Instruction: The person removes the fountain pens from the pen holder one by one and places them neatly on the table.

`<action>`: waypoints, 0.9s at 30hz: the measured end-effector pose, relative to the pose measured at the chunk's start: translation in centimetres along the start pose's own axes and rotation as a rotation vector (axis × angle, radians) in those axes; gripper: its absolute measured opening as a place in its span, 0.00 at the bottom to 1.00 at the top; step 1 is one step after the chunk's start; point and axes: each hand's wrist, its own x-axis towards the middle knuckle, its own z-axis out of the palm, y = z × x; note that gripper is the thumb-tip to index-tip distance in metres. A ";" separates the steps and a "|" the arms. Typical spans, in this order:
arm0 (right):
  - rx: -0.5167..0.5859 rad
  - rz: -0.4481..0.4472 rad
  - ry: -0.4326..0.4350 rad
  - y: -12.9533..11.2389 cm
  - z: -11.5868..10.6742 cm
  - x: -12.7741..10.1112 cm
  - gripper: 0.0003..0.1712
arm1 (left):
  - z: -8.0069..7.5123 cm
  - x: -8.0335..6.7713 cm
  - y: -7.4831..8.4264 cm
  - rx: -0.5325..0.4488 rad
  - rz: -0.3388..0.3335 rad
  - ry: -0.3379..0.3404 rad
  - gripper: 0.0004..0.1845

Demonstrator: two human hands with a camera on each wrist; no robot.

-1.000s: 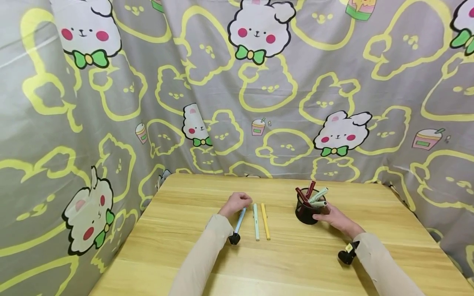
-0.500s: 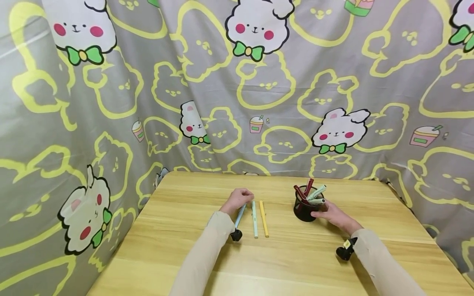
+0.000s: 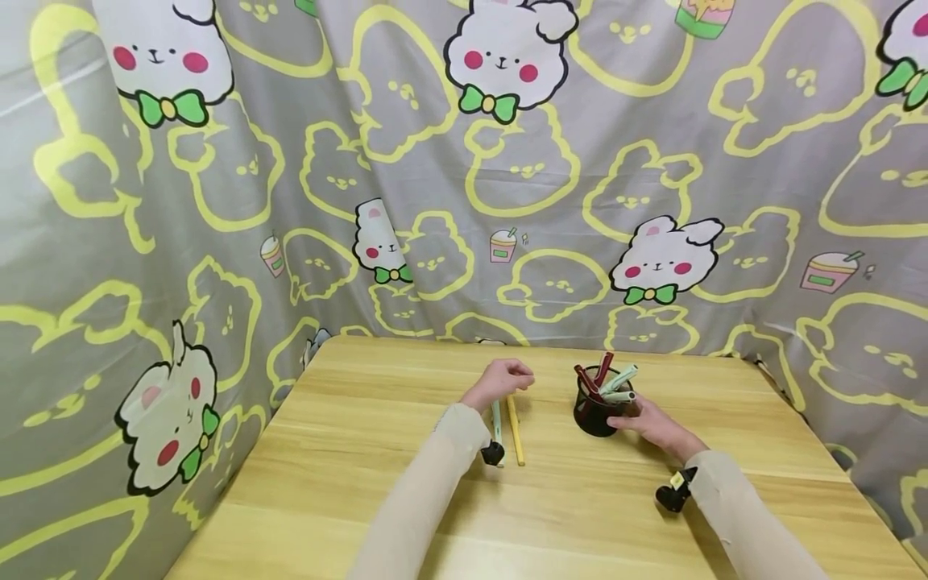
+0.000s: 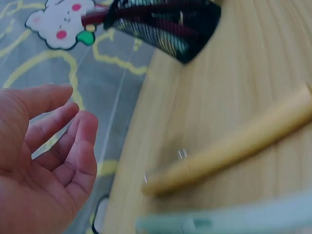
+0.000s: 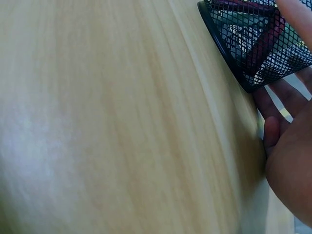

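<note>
Pen holder: a black mesh cup (image 3: 594, 412) standing upright on the wooden table (image 3: 362, 483), right of the middle; dark red and pale green pens (image 3: 615, 380) stick out of its top and lean to different sides.
Right hand: the right hand (image 3: 648, 423) rests against the cup's right side, fingers curved round the mesh wall; the right wrist view shows the fingers (image 5: 273, 105) pressed to the mesh base.
Left hand: the left hand (image 3: 503, 379) hovers above the far ends of the loose pens, fingers loosely curled and holding nothing; the left wrist view shows a bare palm (image 4: 34, 161).
Loose pens: a yellow pen (image 3: 515, 431) lies flat on the table left of the cup, with a pale green pen (image 3: 496, 419) just beside it on its left, both running roughly toward the person.
Hidden or unclear: the left forearm covers part of the pale green pen; the left wrist view is blurred, so the pens there show only as soft streaks; the cup's far side and the pens' lower ends are screened by the mesh; the right hand's thumb cannot be made out.
Surroundings: a grey cloth (image 3: 217, 201) printed with rabbits hangs behind and beside the table.
</note>
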 end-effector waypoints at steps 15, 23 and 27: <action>-0.008 -0.006 0.008 0.8 0.2 0.3 0.39 | 5.1 3.0 2.9 -0.060 0.087 0.065 0.17; -0.009 -0.029 0.013 0.9 0.3 0.4 0.40 | 6.7 3.7 3.1 -0.087 0.137 0.071 0.15; -0.005 -0.029 0.016 0.8 0.1 0.4 0.41 | 7.1 3.8 3.3 -0.099 0.157 0.056 0.13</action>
